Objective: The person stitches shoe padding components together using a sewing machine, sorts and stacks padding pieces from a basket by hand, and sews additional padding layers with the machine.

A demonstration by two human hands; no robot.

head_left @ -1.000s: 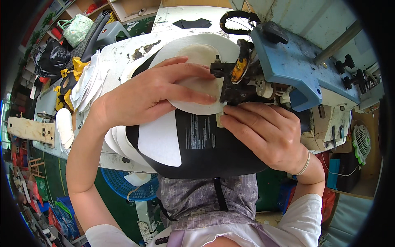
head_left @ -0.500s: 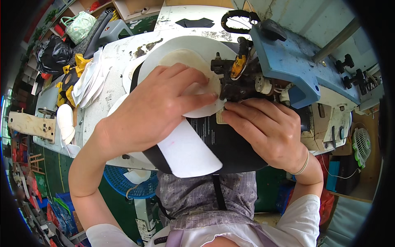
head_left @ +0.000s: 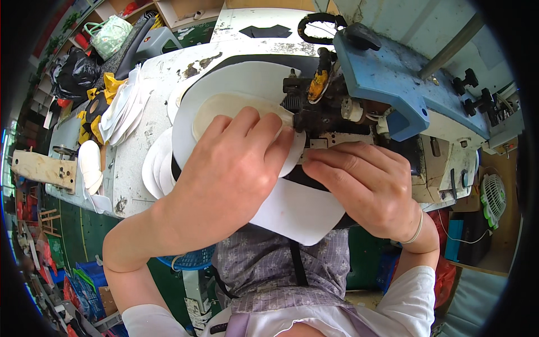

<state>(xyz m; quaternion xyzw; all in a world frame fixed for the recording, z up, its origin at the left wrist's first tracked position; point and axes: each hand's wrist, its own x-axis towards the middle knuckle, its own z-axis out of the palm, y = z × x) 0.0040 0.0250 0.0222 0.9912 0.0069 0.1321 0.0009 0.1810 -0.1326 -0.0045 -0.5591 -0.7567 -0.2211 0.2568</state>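
Note:
A rounded white sheet (head_left: 193,84) with a cream-coloured patch (head_left: 208,109) on top lies against the dark head of a sewing-type machine (head_left: 323,115). My left hand (head_left: 233,163) lies over it, fingers bent and tips pressed on it close to the machine head. Thumb and fingers closed, my right hand (head_left: 362,182) rests by the sheet's right edge, just in front of the mechanism; its fingertips are partly hidden. Beneath my hands a second white expanse (head_left: 300,210) spreads toward me over black material; whether it joins the upper sheet I cannot tell.
The machine's blue arm (head_left: 382,78) rises at right. Several white cut pieces lie in a pile (head_left: 124,106) at left, others (head_left: 157,165) beside the work. A black cut piece (head_left: 265,31) is at the back. A blue basket (head_left: 193,259) sits below the table edge.
The patched sheet has turned and shifted left and toward me. My left hand has moved right and toward me, its fingers drawn closer together. More of the lower white expanse shows.

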